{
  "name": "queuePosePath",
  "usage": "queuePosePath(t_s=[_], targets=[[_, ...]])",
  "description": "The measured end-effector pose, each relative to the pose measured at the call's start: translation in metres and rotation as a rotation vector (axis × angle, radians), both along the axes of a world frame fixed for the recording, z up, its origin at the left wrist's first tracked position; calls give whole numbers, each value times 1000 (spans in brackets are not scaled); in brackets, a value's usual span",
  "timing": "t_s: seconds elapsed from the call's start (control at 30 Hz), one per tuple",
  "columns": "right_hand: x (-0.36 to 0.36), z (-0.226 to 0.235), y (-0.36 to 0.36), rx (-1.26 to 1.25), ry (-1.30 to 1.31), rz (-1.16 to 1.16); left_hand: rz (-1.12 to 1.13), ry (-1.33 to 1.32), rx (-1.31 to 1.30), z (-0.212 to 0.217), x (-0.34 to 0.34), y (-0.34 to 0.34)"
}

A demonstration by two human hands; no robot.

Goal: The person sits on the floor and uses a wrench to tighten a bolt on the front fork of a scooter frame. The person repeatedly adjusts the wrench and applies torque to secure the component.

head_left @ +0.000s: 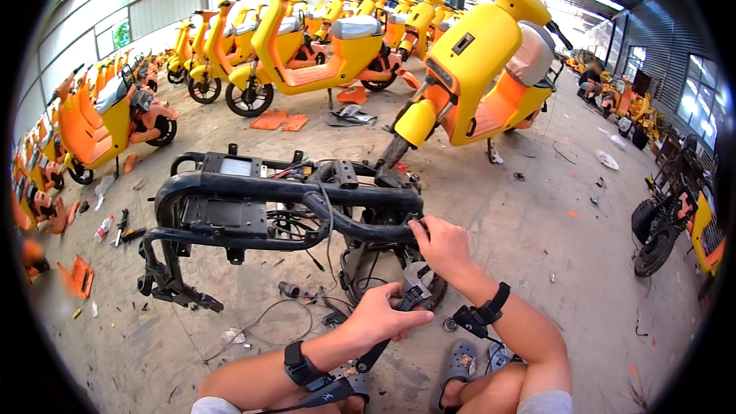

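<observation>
A bare black scooter frame (pixel 284 186) lies on the concrete floor in front of me, with thick bent tubes and loose cables. My left hand (pixel 383 314) is closed round an adjustable wrench (pixel 373 355), whose grey jaw (pixel 416 280) points up beside the lower right end of the frame. My right hand (pixel 445 247) grips the right end of the frame's thick tube, just above the wrench jaw; its far fingers are partly hidden. A black wheel (pixel 437 291) shows partly behind the wrench, below my right hand.
A yellow scooter (pixel 475 69) stands close behind the frame, and rows of others fill the back and left. Tools (pixel 123 228), a bottle (pixel 104 228) and orange panels (pixel 78 276) lie on the left floor. A person (pixel 590 80) sits far right, beyond a partly stripped scooter (pixel 663 234).
</observation>
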State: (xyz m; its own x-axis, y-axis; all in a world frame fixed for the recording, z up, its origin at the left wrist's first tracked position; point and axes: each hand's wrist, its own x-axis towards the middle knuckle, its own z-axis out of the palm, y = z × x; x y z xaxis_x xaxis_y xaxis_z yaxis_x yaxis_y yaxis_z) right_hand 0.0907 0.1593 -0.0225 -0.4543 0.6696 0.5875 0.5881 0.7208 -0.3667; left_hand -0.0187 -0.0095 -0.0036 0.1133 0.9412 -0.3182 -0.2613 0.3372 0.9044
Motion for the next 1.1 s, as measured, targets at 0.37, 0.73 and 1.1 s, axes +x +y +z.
queuePosePath(t_s=[0.37,0.73,1.1], targets=[[0,-6,-2,305,-70,-11,3,12,-1,6,3,-5],[-2,-5,4,443,-155,-34,4,-3,-10,6,0,-4],[-6,-3,-7,202,-150,-126,3,-9,-28,8,-2,-6]])
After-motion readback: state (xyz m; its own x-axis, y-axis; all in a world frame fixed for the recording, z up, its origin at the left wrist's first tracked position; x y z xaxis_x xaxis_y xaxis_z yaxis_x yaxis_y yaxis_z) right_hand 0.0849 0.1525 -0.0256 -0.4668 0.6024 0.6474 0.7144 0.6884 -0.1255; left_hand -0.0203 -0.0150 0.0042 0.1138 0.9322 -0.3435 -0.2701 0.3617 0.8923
